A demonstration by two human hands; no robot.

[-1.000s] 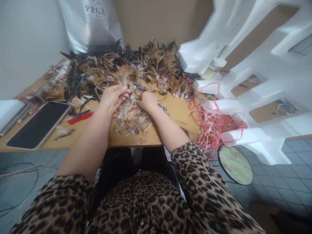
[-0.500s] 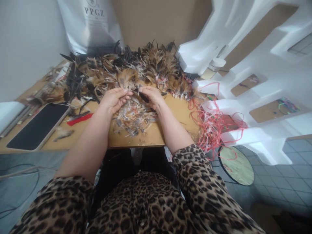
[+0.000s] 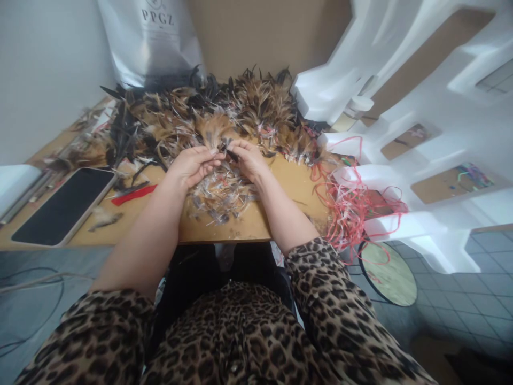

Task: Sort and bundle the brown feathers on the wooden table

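Note:
My left hand [image 3: 193, 166] is closed, its thumb and fingers pinching the base of a fanned bunch of brown feathers [image 3: 216, 127]. Close beside it, my right hand [image 3: 249, 159] is closed around a small black object [image 3: 231, 155], whose kind I cannot make out. The fingertips of both hands almost meet at the quill ends. Beneath them lies a heap of short loose feathers [image 3: 222, 200] with pale quills. Behind the hands, a large pile of brown and black feathers [image 3: 260, 101] spreads over the wooden table [image 3: 292, 187].
A phone [image 3: 64, 206] and a red strip [image 3: 134, 194] lie to the left. Tangled pink-red string [image 3: 348, 214] hangs over white foam packing [image 3: 401, 222] at the right. A silvery bag [image 3: 156, 48] stands at the back. Below the table is a round green-faced disc [image 3: 388, 272].
Both hands have shifted slightly, the left one a little to the right, bringing the fingertips closer together. The feather bunch moved right with it. The view has shifted very slightly.

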